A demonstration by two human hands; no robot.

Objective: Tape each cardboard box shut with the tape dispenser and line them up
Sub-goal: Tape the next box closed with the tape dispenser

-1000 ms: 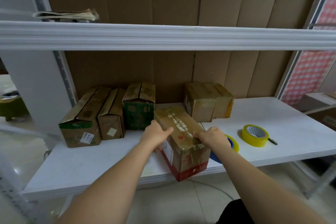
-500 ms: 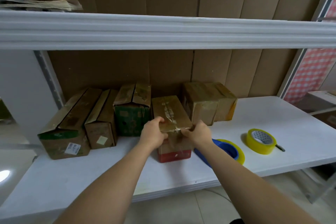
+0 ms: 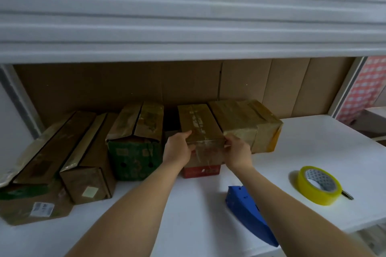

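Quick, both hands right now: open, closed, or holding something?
Left hand: grips the near left corner of the taped brown cardboard box with the red base.
Right hand: grips the same box's near right corner.

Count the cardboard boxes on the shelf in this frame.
5, in a row along the back: far-left box, narrow box, green-fronted box, red-bottomed box held by both hands, and rightmost box. None appears hidden.

We see a brown cardboard box with a red base [image 3: 201,171], a green-printed cardboard box [image 3: 135,158], a blue plastic tape dispenser [image 3: 248,210], a yellow tape roll [image 3: 319,185] and a red-and-white checked cloth [image 3: 363,87].
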